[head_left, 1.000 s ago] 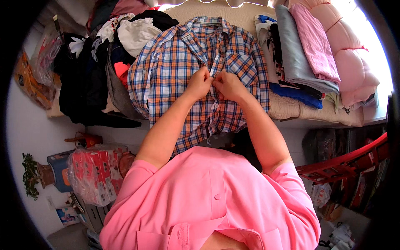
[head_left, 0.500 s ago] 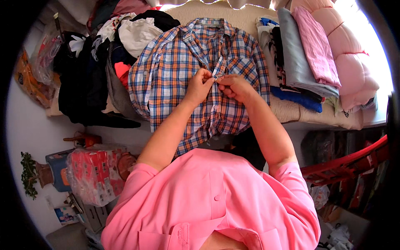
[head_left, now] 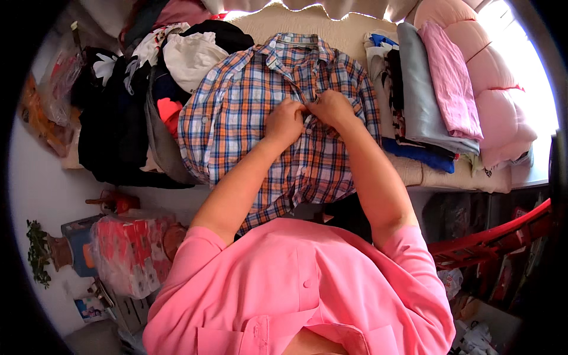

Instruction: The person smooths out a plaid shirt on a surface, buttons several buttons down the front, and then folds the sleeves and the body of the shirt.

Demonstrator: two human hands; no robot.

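Observation:
A plaid shirt [head_left: 242, 112] in blue, orange and white lies front up before me, its collar at the far end and its lower hem hanging over the near edge of the bed. My left hand [head_left: 286, 121] is closed on the button placket at mid-chest. Close beside it, my right hand [head_left: 331, 109] pinches the other side of the same placket. The fingertips of both hands nearly meet there, and any button between them is hidden. Below the hands, the front edges run together down toward the hem.
A heap of dark and white clothes [head_left: 118, 118] lies to the left. Folded garments [head_left: 408, 83] are stacked on the right, beside a pink padded quilt [head_left: 497, 89]. Below the bed's edge are a plastic-wrapped red pack [head_left: 127, 254] at left and a curved red rail [head_left: 491, 236] at right.
Both hands have turned over the placket, so their backs now cover the pinched spot. The shirt's front opening now lies more closed above them. The view has shifted slightly.

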